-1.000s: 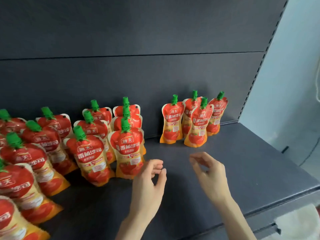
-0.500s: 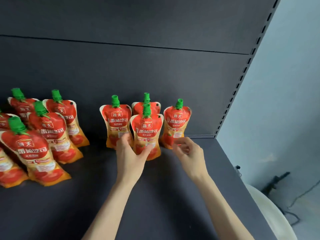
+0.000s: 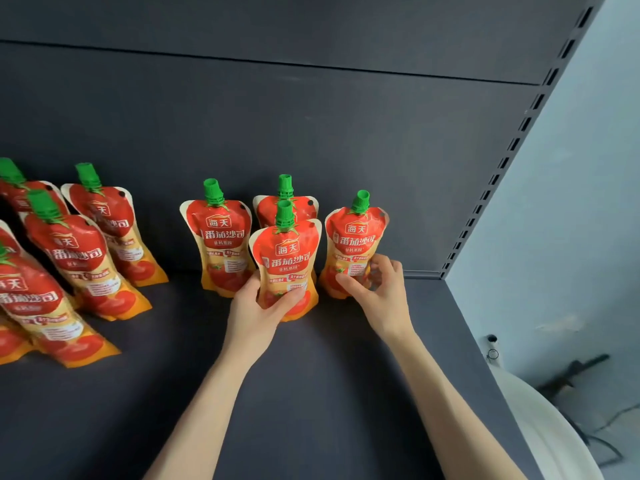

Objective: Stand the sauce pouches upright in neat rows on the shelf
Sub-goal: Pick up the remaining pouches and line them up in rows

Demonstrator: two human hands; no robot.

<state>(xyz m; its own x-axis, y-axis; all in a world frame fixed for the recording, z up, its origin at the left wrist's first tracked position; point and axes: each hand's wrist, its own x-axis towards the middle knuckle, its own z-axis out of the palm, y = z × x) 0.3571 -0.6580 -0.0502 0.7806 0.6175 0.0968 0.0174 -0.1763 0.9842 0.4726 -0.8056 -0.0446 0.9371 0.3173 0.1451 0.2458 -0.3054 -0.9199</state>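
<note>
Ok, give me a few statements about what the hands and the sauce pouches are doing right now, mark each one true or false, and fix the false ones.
1. The left hand grips the front pouch near its bottom. True.
2. The right hand hangs free, touching nothing. False: its thumb and fingers are curled round the lower part of the rightmost pouch.
3. The caps on the pouches in view are green. True.
4. The front pouch lies flat on its face. False: it is upright, cap on top.
5. A back pouch stands directly behind the front pouch. True.
</note>
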